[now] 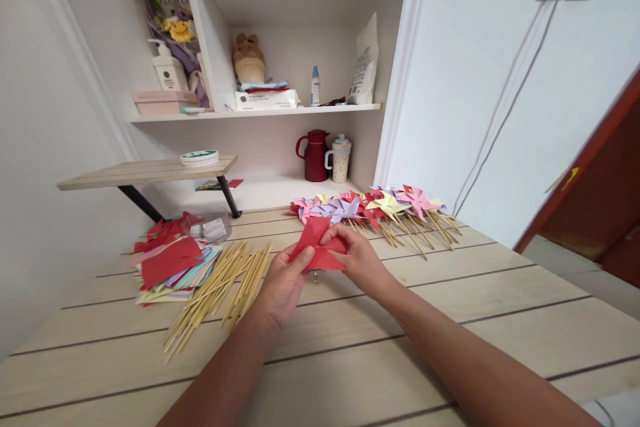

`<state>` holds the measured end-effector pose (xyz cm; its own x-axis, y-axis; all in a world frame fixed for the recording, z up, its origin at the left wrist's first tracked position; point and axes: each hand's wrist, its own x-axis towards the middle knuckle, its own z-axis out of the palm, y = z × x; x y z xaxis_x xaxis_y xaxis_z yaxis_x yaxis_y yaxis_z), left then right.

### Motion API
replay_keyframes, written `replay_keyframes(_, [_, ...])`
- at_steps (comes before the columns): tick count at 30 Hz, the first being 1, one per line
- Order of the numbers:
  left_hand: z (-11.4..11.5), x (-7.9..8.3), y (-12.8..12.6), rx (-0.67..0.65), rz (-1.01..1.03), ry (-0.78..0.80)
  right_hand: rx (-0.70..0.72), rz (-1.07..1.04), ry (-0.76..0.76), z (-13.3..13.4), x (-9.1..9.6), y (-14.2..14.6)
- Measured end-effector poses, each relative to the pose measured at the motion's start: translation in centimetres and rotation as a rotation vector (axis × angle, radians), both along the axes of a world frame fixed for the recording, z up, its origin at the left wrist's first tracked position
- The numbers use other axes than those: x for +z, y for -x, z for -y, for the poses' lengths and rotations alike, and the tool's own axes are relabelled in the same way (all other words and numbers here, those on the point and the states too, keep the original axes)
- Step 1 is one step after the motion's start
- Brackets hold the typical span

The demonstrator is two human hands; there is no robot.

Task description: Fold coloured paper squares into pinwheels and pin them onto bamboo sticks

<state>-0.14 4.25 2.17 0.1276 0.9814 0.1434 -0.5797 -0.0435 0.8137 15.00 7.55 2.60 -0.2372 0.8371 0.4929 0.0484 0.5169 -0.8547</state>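
Note:
Both hands hold a piece of red paper (316,232), partly folded toward its middle, above the table. My left hand (286,280) pinches its left side with the thumb on top. On the other side my right hand (361,260) is closed on the paper, its fingers at a bent flap near the centre. A small shiny bit (315,277) shows just under the paper; I cannot make out what it is. Left of my hands lie many thin wooden sticks (220,293) and a stack of coloured paper sheets with a red sheet (173,263) on top.
Finished paper pinwheels (345,208) on sticks lie in a pile at the back right. A clear plastic container (213,227) sits behind the paper stack. A small raised shelf (150,172) stands back left; a dark red jug (316,155) and a cup (341,160) stand behind.

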Motion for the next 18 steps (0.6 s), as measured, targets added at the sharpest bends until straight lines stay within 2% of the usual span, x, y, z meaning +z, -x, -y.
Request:
replay_keyframes(6, [-0.24, 0.21, 0.07, 0.058, 0.073, 0.011, -0.112, 0.132, -0.216, 0.08, 0.02, -0.32])
replay_keyframes(14, [-0.29, 0.07, 0.45, 0.029, 0.079, 0.023, -0.068, 0.07, -0.275, 0.34, 0.02, -0.42])
replay_keyframes(18, [-0.22, -0.01, 0.47, 0.031, 0.065, 0.028, -0.142, 0.102, -0.181, 0.3, 0.24, -0.21])
